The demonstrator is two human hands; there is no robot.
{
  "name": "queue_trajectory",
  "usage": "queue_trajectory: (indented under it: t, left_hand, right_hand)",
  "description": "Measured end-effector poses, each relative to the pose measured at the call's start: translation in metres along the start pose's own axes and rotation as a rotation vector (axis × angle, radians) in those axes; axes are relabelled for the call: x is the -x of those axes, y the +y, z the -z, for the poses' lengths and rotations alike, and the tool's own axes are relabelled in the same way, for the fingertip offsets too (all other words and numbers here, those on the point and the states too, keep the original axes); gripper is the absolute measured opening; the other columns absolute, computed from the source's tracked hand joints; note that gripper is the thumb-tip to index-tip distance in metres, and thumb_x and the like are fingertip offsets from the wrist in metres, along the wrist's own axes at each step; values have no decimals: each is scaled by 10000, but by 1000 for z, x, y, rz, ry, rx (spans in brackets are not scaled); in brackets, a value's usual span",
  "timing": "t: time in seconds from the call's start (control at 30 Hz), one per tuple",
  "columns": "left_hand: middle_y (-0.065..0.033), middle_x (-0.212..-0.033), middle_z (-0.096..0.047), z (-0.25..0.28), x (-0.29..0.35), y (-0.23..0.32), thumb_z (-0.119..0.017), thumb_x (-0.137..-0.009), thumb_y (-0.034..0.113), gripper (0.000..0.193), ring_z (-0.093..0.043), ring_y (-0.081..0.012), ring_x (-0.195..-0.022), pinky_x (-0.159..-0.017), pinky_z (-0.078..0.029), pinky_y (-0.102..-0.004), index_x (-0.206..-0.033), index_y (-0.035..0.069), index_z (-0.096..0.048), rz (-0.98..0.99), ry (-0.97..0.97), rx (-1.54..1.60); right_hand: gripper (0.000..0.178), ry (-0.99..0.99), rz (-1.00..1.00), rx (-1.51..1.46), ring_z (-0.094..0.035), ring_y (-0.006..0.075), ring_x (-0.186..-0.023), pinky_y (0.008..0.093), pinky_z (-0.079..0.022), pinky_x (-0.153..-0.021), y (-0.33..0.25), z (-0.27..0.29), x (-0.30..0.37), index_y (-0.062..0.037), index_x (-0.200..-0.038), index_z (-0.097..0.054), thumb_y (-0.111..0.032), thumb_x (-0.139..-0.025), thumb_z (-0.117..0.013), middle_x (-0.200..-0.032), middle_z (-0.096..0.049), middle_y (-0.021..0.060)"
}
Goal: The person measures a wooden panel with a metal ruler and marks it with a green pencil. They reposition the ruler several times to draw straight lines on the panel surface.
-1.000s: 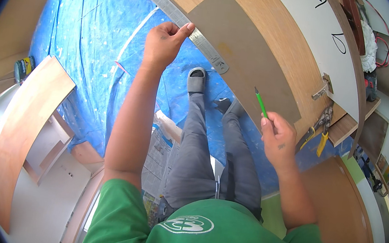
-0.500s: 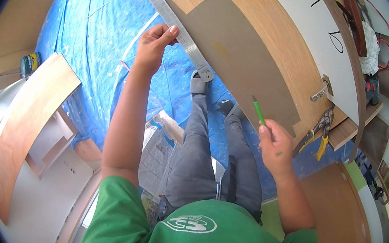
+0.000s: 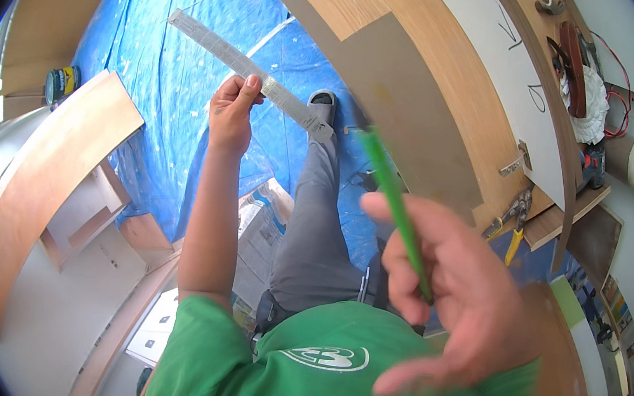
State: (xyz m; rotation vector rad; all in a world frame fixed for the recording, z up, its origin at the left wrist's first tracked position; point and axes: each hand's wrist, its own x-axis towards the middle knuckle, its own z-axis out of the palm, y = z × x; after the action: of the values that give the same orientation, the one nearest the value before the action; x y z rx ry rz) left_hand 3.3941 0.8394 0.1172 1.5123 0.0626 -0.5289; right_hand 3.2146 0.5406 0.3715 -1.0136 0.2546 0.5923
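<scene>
My left hand (image 3: pixel 235 110) pinches a flat metal ruler (image 3: pixel 216 50) near its middle, thumb on top. The ruler hangs over the blue floor sheet, apart from the wooden panel (image 3: pixel 390 3) at the right. Close to the camera, my right hand (image 3: pixel 463 285) is raised and blurred by motion. A green pencil (image 3: pixel 395 183) lies between its fingers, tip pointing up and away, while the thumb sticks out to the side. A thin grey-brown sheet (image 3: pixel 415 92) lies on the wooden panel. My right hand hides part of my legs and the panel's near end.
Pliers with yellow handles (image 3: pixel 516 221) hang by a metal hinge (image 3: pixel 515 164) at the panel's near end. A white board (image 3: pixel 521 57) stands along the right. Leftward are a curved wooden board (image 3: pixel 44 190) and a round tin (image 3: pixel 62 84). Newspaper (image 3: pixel 255 246) lies by my legs.
The ruler has come away from the panel's edge and swung leftward with my left hand. My right hand has risen toward the camera, its pencil now held between the fingers.
</scene>
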Motion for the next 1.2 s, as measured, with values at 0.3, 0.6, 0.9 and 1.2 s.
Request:
queue_trajectory:
  t: [0.3, 0.6, 0.9, 1.2]
  left_hand:
    - [-15, -827, -670, 22, -152, 17, -694, -1018, 247, 269, -564, -104, -800, -764, -453, -267, -844, 43, -678, -89, -120, -56]
    - [-24, -849, -661, 43, -250, 41, -680, -1027, 345, 329, -559, -121, -829, -794, -452, -291, -875, 54, -672, 5, -177, -56]
    - [-26, -864, -661, 46, -296, 46, -675, -1028, 356, 338, -564, -122, -830, -792, -453, -291, -898, 43, -681, 33, -156, -61]
    - [-2, -807, -631, 47, -302, 41, -709, -1012, 348, 339, -525, -98, -771, -719, -423, -267, -864, 44, -676, 33, -114, -158]
  right_hand:
    - [784, 25, 56, -104, -419, 55, -671, 210, -351, -589, -76, -35, -146, 17, -1398, -469, -329, -821, -872, -816, -468, -17]
    - [190, 709, -18, 46, -413, 29, -632, 220, -328, -552, -34, 12, -229, -20, -1058, -631, -188, -990, -686, -702, -467, -50]
    - [128, 848, -35, 554, -434, 54, -646, 268, -365, -575, 10, 35, -274, -6, -921, -649, -114, -987, -639, -707, -525, -24]
    - [90, 815, -79, 668, -517, 134, -638, 317, -406, -583, 6, 64, -306, -18, -931, -672, -106, -952, -669, -723, -567, 51]
